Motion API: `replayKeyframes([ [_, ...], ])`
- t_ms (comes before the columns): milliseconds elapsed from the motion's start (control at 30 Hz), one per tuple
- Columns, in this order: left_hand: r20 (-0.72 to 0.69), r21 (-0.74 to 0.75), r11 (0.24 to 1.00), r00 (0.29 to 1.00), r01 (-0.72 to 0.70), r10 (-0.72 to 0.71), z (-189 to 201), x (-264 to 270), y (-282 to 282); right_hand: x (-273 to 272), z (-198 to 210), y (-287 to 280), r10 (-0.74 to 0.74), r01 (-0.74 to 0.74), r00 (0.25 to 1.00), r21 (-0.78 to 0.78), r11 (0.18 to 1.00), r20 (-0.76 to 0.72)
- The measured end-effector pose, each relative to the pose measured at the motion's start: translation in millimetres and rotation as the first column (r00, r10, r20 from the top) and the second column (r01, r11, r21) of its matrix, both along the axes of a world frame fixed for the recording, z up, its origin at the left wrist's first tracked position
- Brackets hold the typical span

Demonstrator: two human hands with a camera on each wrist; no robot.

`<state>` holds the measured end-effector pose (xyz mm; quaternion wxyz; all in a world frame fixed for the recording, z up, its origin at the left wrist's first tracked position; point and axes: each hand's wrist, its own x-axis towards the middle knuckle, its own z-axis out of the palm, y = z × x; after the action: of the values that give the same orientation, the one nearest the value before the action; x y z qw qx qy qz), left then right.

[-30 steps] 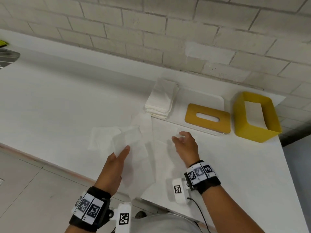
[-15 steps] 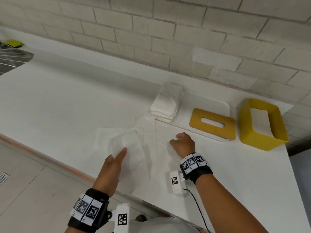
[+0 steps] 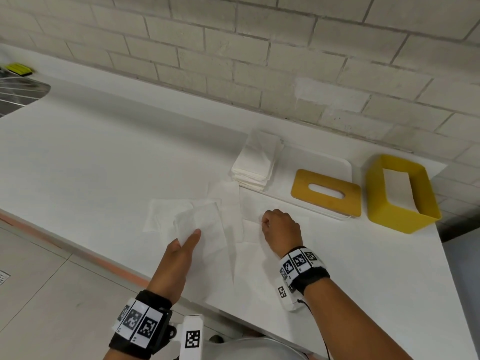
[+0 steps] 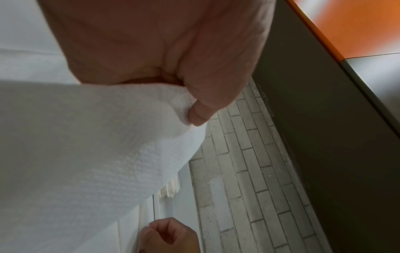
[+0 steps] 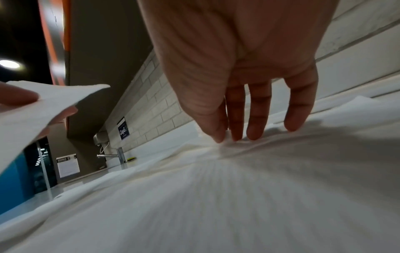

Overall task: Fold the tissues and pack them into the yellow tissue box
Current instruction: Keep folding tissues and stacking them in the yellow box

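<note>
- The left hand (image 3: 179, 255) pinches one thin white embossed tissue sheet (image 3: 201, 224) between thumb and fingers and holds its near edge up off the white counter (image 3: 91, 157); the left wrist view shows the thumb pressed into the paper.
- The right hand (image 3: 281, 229) is turned knuckles-up over a second loose white tissue (image 3: 249, 245) lying flat on the counter. The right wrist view shows thumb and fingertips (image 5: 255, 133) gathering a small ridge of paper, so it has hold of that sheet by a light pinch.
- Further loose sheets lie overlapping to the left of the lifted one.
- A stack of folded white tissues (image 3: 255, 162) rests on the left end of a flat white tray (image 3: 324, 162) near the brick wall.
- The flat yellow lid with an oval slot (image 3: 326, 193) lies on the tray's right end; the open yellow tissue box (image 3: 401, 193) stands just to the right of it, well apart from both hands.
- Judgement on handling: the sheets are very light, limp and easily torn or creased. They will sag from any single hold and may drift or cling to each other.
- Recommended hold: take each sheet at opposite corners or along one edge with gentle fingertip pinches, lay it flat, then press the fold down with flat fingers rather than dragging it.
- Packing has not yet begun for these sheets.
</note>
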<state>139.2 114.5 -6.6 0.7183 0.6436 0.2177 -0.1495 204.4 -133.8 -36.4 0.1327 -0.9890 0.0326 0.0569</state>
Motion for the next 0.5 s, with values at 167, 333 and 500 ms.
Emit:
replayKeyframes([
  [167, 0.019, 0.014, 1.0, 1.0, 0.006, -0.007, 5.5, 0.9, 1.6, -7.2, 22.1, -4.5, -0.08, 0.001, 0.975, 0.36, 0.933, 0.206],
  [333, 0.058, 0.022, 1.0, 0.998, -0.003, 0.001, 16.9, 8.1, 0.4, -35.1, 57.0, -13.8, -0.211, -0.018, 0.83, 0.403, 0.915, 0.517],
  [500, 0.152, 0.098, 0.993, 0.985, 0.07, -0.085, 29.2, 9.0, -15.2, -56.3, 93.1, -24.2, -0.294, 0.112, 0.867, 0.419, 0.901, 0.402],
])
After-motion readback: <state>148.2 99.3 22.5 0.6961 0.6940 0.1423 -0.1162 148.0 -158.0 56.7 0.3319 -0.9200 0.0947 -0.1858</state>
